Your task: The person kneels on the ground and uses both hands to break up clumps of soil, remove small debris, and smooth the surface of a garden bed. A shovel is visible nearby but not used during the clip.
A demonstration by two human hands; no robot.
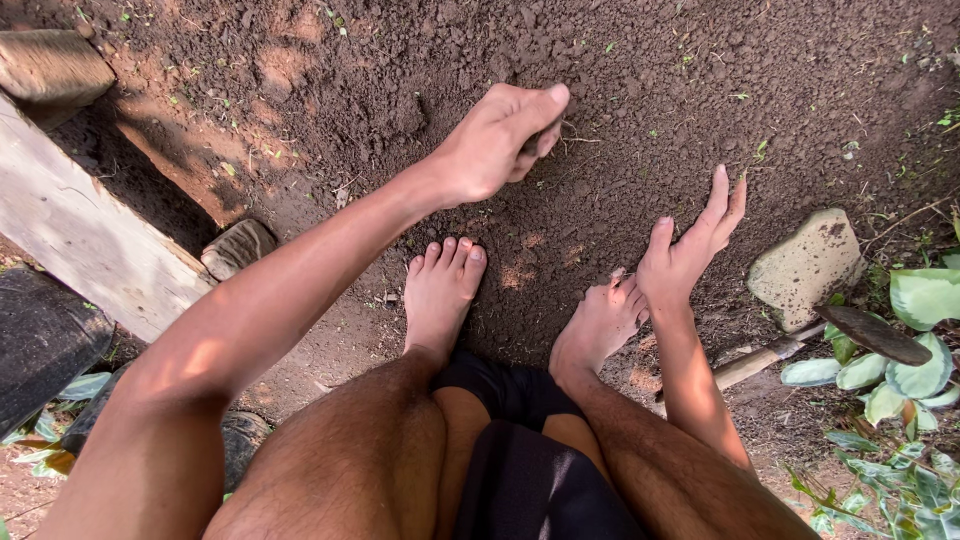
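Down at ground level, the left hand (497, 143) hovers over the dark loose soil (640, 90), its fingers curled in with the thumb laid along the top of them; whether anything is pinched inside cannot be told, since the fingertips hide the gap. The soil lies directly under and all around that hand, spreading across the whole upper part of the view. The right hand (688, 250) sits lower and nearer the body, open, fingers stretched and slightly spread, held just above the same soil and clasping nothing. Both bare feet stand on the earth between the hands, the left foot (440, 295) and the right foot (600, 322) a little apart. To the right of the open hand lies a pale flat stone (806, 266), and beside it a hoe-like tool (868, 333) with a wooden handle rests on the ground (its blade against green leaves). A weathered wooden plank (85, 235) runs along the left. No containers show.
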